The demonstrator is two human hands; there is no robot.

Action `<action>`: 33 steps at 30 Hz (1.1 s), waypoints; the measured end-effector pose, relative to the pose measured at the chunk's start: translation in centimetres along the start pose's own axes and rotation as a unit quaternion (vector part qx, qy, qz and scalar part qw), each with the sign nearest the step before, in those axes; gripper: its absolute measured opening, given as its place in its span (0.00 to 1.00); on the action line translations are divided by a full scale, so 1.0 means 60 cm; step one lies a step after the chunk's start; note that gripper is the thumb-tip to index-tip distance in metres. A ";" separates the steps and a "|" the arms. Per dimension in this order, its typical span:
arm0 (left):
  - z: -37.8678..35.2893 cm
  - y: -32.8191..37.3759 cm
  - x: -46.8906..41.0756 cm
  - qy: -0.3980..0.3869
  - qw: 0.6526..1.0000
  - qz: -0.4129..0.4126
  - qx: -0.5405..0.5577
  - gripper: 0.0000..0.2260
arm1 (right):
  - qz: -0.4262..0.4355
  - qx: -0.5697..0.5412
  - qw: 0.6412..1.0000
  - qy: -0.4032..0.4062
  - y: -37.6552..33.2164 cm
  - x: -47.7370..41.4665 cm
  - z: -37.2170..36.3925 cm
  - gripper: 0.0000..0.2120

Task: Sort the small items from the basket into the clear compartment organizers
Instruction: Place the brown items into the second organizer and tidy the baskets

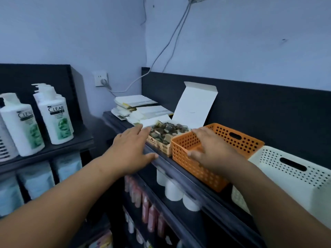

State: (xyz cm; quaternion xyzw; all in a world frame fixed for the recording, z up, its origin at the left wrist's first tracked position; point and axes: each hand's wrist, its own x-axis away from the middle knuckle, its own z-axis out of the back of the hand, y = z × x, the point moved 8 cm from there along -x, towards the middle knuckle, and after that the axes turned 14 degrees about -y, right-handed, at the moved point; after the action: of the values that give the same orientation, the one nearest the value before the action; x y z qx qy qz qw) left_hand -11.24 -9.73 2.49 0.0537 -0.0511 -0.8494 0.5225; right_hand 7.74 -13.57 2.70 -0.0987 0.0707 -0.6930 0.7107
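An orange perforated basket (238,140) stands on the top of a dark shelf (179,174). My right hand (213,151) grips its near left end, thumb on the outer front wall and fingers over the rim. What lies inside the basket is hidden. Touching the basket's left side is an open cardboard box (161,143) full of small wrapped items (166,131), its white lid (195,106) standing up. My left hand (129,151) hovers palm down with fingers spread, its fingertips at the box's left edge. No clear organizer is in view.
A white perforated basket (295,176) sits right of the orange one. Flat white packs (136,106) are stacked behind the box, near a wall socket (101,78). Shampoo bottles (55,115) fill the left shelf. White tubs (172,191) and bottles stand below the shelf edge.
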 end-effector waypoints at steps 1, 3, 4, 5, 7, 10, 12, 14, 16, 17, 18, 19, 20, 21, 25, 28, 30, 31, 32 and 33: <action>0.003 -0.010 -0.027 -0.003 1.000 0.001 0.007 0.39 | 0.004 0.000 1.000 -0.003 0.002 -0.029 0.005 0.36; 0.005 -0.026 -0.077 -0.005 1.000 -0.004 0.024 0.38 | 0.010 0.001 1.000 -0.008 0.006 -0.083 0.017 0.34; 0.003 -0.032 -0.100 -0.005 0.999 -0.010 0.030 0.37 | 0.012 0.000 1.000 -0.014 0.007 -0.108 0.021 0.33; 0.001 -0.036 -0.119 -0.004 0.999 -0.015 0.035 0.36 | 0.013 -0.003 1.000 -0.024 0.007 -0.129 0.024 0.32; -0.010 -0.045 -0.162 -0.016 0.999 -0.026 0.044 0.34 | 0.008 -0.009 0.999 -0.047 0.009 -0.176 0.022 0.30; -0.036 -0.049 -0.220 -0.061 0.996 -0.051 0.044 0.28 | -0.003 0.008 0.996 -0.091 0.009 -0.237 0.003 0.30; -0.052 -0.054 -0.258 -0.086 0.993 -0.072 0.040 0.25 | -0.008 0.025 0.993 -0.113 0.007 -0.269 -0.012 0.29; -0.064 -0.062 -0.295 -0.106 0.989 -0.093 0.036 0.23 | -0.017 0.041 0.991 -0.129 0.003 -0.292 -0.024 0.27; -0.076 -0.069 -0.326 -0.129 0.984 -0.116 0.038 0.22 | -0.033 0.055 0.988 -0.140 -0.001 -0.311 -0.033 0.26; -0.083 -0.072 -0.337 -0.139 0.981 -0.129 0.036 0.21 | -0.044 0.057 0.987 -0.143 -0.003 -0.320 -0.038 0.26; -0.088 -0.074 -0.348 -0.151 0.977 -0.145 0.028 0.21 | -0.058 0.056 0.986 -0.143 -0.003 -0.329 -0.041 0.25; -0.094 -0.075 -0.358 -0.162 0.973 -0.161 0.015 0.19 | -0.072 0.055 0.985 -0.147 -0.003 -0.336 -0.044 0.25; -0.099 -0.074 -0.363 -0.173 0.969 -0.174 0.004 0.18 | -0.082 0.055 0.983 -0.156 -0.002 -0.340 -0.049 0.24; -0.103 -0.074 -0.370 -0.178 0.965 -0.192 -0.001 0.17 | -0.092 0.057 0.980 -0.165 -0.002 -0.344 -0.052 0.23; -0.116 -0.070 -0.387 -0.200 0.947 -0.251 0.008 0.11 | -0.119 0.075 0.973 -0.184 -0.013 -0.345 -0.056 0.18; -0.117 -0.071 -0.395 -0.203 0.938 -0.281 0.026 0.09 | -0.153 0.072 0.972 -0.164 -0.016 -0.345 -0.054 0.15; -0.111 -0.074 -0.403 -0.204 0.934 -0.290 0.053 0.09 | -0.172 0.042 0.975 -0.136 -0.017 -0.342 -0.047 0.15; -0.105 -0.077 -0.407 -0.201 0.932 -0.294 0.069 0.08 | -0.181 0.023 0.976 -0.117 -0.016 -0.339 -0.041 0.16; -0.097 -0.080 -0.411 -0.199 0.930 -0.297 0.093 0.07 | -0.188 -0.005 0.978 -0.094 -0.014 -0.336 -0.033 0.15; -0.089 -0.082 -0.415 -0.194 0.926 -0.299 0.122 0.06 | -0.193 -0.049 0.978 -0.064 -0.012 -0.329 -0.024 0.14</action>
State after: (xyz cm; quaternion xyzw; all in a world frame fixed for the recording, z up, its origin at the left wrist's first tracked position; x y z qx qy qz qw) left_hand -3.66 14.58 -2.55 -0.0357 -0.2363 -0.9471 0.2140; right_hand 6.11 6.11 0.78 -0.1892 0.0383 -0.8048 0.5613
